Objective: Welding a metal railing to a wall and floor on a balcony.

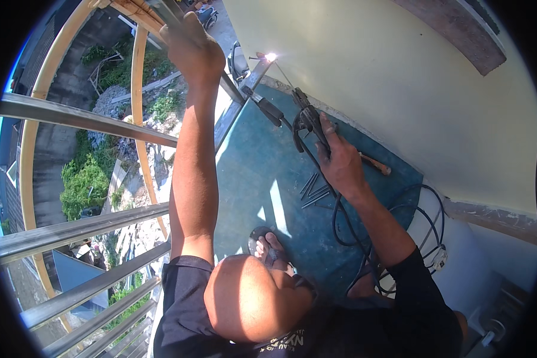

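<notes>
I see weld mid-run: arc (271,57) lit, right hand (339,160) fingers clamping electrode holder (307,116), left hand (192,51) gripping rail post (232,89); joint unfinished imo.

**Electrode holder at the arc, rail post in your grip**

Your right hand (340,161) is wrapped around a black welding electrode holder (307,119), its clamp end pointing up and away from you. A thin welding rod (285,76) runs from the clamp, tilted toward the wall, and its tip ends in a bright white arc (271,56) at the foot of the rail post. A black welding cable (340,221) trails back from the holder, looping over the green floor beside your forearm. Your left hand (192,48) is closed around the grey metal rail post (231,89), which slants from the upper rail down toward the arc.
</notes>
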A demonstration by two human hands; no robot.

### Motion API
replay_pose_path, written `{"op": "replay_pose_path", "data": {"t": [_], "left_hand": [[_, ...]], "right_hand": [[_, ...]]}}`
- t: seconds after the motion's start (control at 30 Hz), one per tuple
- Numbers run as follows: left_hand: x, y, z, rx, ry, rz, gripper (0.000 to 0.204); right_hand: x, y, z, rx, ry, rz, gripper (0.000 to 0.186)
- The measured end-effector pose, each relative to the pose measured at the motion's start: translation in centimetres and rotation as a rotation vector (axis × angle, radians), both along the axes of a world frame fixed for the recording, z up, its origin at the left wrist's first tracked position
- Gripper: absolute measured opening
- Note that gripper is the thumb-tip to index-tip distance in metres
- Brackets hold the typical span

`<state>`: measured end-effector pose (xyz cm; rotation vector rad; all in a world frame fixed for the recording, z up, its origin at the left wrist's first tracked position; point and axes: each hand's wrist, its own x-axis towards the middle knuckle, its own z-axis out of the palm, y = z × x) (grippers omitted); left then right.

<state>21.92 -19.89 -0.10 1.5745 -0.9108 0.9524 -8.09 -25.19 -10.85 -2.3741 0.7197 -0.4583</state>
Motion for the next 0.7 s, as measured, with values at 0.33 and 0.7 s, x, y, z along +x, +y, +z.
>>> {"op": "replay_pose_path", "data": {"t": [0.33, 0.7], "left_hand": [[-0.05, 0.21, -0.05, 0.06, 0.027, 0.022, 0.025], [0.11, 0.05, -0.16, 0.002, 0.051, -0.012, 0.051]], "right_hand": [[-0.04, 0.11, 0.0, -0.029, -0.034, 0.01, 0.072], [-0.12, 0.42, -0.42, -0.059, -0.072, 0.019, 0.074]]}}
